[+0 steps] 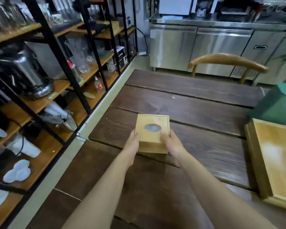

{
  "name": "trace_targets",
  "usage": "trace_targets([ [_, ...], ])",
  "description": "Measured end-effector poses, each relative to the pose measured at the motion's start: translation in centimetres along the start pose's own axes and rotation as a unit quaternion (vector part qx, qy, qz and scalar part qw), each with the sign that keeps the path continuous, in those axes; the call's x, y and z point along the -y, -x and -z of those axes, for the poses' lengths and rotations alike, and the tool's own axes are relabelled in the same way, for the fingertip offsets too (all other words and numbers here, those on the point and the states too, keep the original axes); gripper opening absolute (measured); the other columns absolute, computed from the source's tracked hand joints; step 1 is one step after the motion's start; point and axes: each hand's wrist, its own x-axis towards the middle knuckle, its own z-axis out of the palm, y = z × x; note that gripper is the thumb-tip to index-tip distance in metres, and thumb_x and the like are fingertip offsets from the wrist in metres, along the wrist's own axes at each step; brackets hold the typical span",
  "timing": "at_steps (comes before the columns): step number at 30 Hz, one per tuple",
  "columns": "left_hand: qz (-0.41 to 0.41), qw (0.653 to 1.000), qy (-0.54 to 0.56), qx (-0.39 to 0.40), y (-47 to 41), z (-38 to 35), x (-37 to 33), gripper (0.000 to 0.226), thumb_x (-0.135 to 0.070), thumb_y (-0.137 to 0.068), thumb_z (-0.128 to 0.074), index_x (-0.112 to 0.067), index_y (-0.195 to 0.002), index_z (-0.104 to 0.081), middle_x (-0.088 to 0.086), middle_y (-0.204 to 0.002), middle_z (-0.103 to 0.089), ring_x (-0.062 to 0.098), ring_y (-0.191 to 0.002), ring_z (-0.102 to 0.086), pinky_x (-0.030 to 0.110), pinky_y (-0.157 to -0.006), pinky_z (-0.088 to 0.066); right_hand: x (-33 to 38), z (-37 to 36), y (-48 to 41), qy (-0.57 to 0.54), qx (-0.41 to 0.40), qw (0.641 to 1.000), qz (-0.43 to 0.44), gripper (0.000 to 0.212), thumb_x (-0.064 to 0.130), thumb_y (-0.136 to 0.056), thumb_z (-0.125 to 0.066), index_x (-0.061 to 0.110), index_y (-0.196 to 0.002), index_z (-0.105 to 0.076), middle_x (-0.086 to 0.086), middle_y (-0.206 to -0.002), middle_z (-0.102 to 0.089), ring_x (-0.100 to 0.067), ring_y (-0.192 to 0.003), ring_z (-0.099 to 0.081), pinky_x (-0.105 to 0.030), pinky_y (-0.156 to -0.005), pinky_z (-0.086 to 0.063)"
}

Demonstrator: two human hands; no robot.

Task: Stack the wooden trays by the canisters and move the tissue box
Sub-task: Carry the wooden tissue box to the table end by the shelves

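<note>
Head view: both hands clasp the tissue box (153,133) near the left edge of the dark table (196,100). The left hand (132,146) presses flat on the box's left wall, the right hand (171,143) on its right wall, with a thumb of each lying on the lid; the fingers are closed against the wood, holding nothing else. I cannot tell whether the box rests on the table or is just lifted.

The box looks like stiff, smooth wood, probably light and not fragile, though the finish may be slippery. A squeeze on opposite walls, as here, seems the sound hold; the lid may be loose, so thumbs on top help.

Its oval slot shows something pale and blurred inside, likely tissue.

At the right edge the trays (274,156) lie stacked, the top one bare, beside a green box (276,106); no canisters can be made out
</note>
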Motion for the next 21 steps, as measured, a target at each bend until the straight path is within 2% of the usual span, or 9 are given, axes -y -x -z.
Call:
trace_targets([
  [1,-0.004,1.0,0.012,0.01,0.3,-0.2,0.1,0.046,-0.044,-0.095,-0.032,-0.037,-0.14,-0.029,-0.008,-0.146,-0.037,0.01,-0.122,-0.037,0.033,-0.105,-0.026,0.0,-0.2,0.3,-0.005,-0.009,1.0,0.001,0.044,0.043,-0.092,-0.039,0.03,-0.134,-0.038,0.001,-0.131,-0.051,-0.023,-0.116,-0.049,-0.041,-0.097,-0.041],
  [4,-0.006,0.999,0.031,0.032,1.5,0.6,-0.1,0.043,-0.041,-0.095,-0.031,-0.04,-0.139,-0.031,-0.007,-0.144,-0.041,0.016,-0.128,-0.039,0.042,-0.11,-0.025,0.2,-1.0,2.0,-0.034,0.002,0.999,0.0,0.043,0.034,-0.093,-0.043,0.027,-0.135,-0.036,0.0,-0.134,-0.051,-0.022,-0.118,-0.049,-0.043,-0.104,-0.038],
  [8,-0.031,0.996,0.08,0.007,4.8,4.0,-0.3,0.043,-0.039,-0.096,-0.033,-0.043,-0.138,-0.031,-0.005,-0.142,-0.043,0.018,-0.126,-0.04,0.044,-0.109,-0.027,2.0,-3.5,4.8,-0.031,0.055,0.998,0.029,0.052,0.037,-0.091,-0.049,0.03,-0.139,-0.03,0.005,-0.136,-0.047,-0.019,-0.122,-0.046,-0.042,-0.108,-0.035],
  [10,-0.043,0.993,0.111,-0.013,7.3,6.3,0.1,0.043,-0.04,-0.096,-0.033,-0.045,-0.139,-0.028,-0.005,-0.141,-0.043,0.017,-0.125,-0.039,0.041,-0.108,-0.026,3.1,-5.7,6.2,-0.021,0.09,0.994,0.066,0.049,0.035,-0.09,-0.052,0.03,-0.135,-0.033,0.004,-0.134,-0.049,-0.019,-0.121,-0.046,-0.041,-0.106,-0.036],
  [12,-0.056,0.987,0.145,-0.049,9.9,8.5,1.0,0.045,-0.039,-0.096,-0.035,-0.044,-0.14,-0.025,-0.005,-0.142,-0.042,0.016,-0.124,-0.039,0.038,-0.105,-0.027,3.7,-8.2,7.6,-0.013,0.13,0.987,0.093,0.043,0.031,-0.088,-0.056,0.033,-0.127,-0.037,0.005,-0.128,-0.053,-0.014,-0.114,-0.05,-0.033,-0.095,-0.041],
  [15,-0.063,0.975,0.168,-0.129,13.9,11.3,3.0,0.049,-0.038,-0.096,-0.037,-0.047,-0.14,-0.02,-0.008,-0.144,-0.037,0.013,-0.123,-0.036,0.035,-0.101,-0.025,3.1,-12.1,9.6,-0.001,0.188,0.979,0.076,0.043,0.029,-0.086,-0.06,0.034,-0.125,-0.042,0.011,-0.113,-0.057,-0.006,-0.099,-0.052,-0.022,-0.074,-0.039],
  [19,-0.036,0.954,0.196,-0.225,18.6,13.4,6.7,0.053,-0.043,-0.093,-0.039,-0.048,-0.141,-0.015,-0.006,-0.148,-0.03,0.019,-0.13,-0.031,0.041,-0.102,-0.024,1.3,-16.7,12.1,0.027,0.251,0.966,0.051,0.041,0.03,-0.082,-0.065,0.032,-0.12,-0.05,0.017,-0.102,-0.06,-0.002,-0.094,-0.053,-0.019,-0.068,-0.038],
  [21,-0.041,0.94,0.214,-0.263,20.6,14.1,8.4,0.056,-0.047,-0.09,-0.041,-0.046,-0.14,-0.016,-0.007,-0.145,-0.031,0.017,-0.125,-0.033,0.038,-0.098,-0.026,0.4,-18.6,13.6,0.053,0.286,0.955,0.053,0.044,0.031,-0.08,-0.066,0.034,-0.121,-0.05,0.018,-0.105,-0.059,-0.004,-0.1,-0.052,-0.021,-0.071,-0.038],
])
